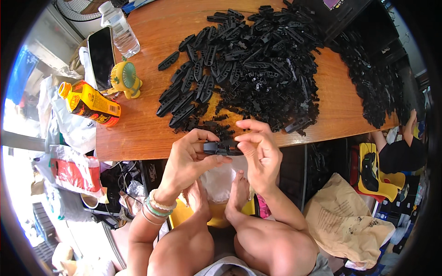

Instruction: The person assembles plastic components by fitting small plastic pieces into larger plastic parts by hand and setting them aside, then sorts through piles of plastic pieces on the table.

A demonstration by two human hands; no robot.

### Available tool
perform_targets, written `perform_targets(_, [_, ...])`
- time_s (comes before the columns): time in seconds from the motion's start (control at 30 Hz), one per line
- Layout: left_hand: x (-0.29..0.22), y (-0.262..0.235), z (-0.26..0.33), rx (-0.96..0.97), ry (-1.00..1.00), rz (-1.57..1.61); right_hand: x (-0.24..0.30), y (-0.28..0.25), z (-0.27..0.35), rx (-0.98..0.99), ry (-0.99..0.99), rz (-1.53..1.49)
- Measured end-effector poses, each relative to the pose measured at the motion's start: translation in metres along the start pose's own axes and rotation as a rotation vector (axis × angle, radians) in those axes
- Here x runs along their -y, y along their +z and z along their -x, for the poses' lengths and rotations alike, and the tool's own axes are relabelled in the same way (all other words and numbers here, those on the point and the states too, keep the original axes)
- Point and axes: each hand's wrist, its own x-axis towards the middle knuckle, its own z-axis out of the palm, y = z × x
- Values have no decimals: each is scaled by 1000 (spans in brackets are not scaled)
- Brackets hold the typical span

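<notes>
Both hands' grip [223, 147] — seemingly one black clip [220, 147].

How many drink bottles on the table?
2. A clear water bottle stands at the far left corner, beside the phone. An orange juice bottle lies on its side at the table's left edge, near the yellow mini fan. None appears hidden.

Wooden table [152, 133] (sunlit), cluttered floor [69, 202], yellow stool [368, 152].
</notes>
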Motion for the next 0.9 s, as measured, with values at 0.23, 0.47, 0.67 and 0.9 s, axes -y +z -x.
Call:
perform_targets(0.23, [-1, 2, 2, 19, -28, 73, -2, 0, 4, 17, -207, 230])
perform_targets(0.47, [11, -2, 11, -70, 115, -129, -4, -2, 24, 176, 156, -22])
perform_targets(0.67, [19, -8, 18, -98, 48, -137, -7, -4, 31, 234, 366, -4])
perform_targets(0.9, [11, -48, 0, -325, 402, -893, -17, -16, 1, 406, 505, 36])
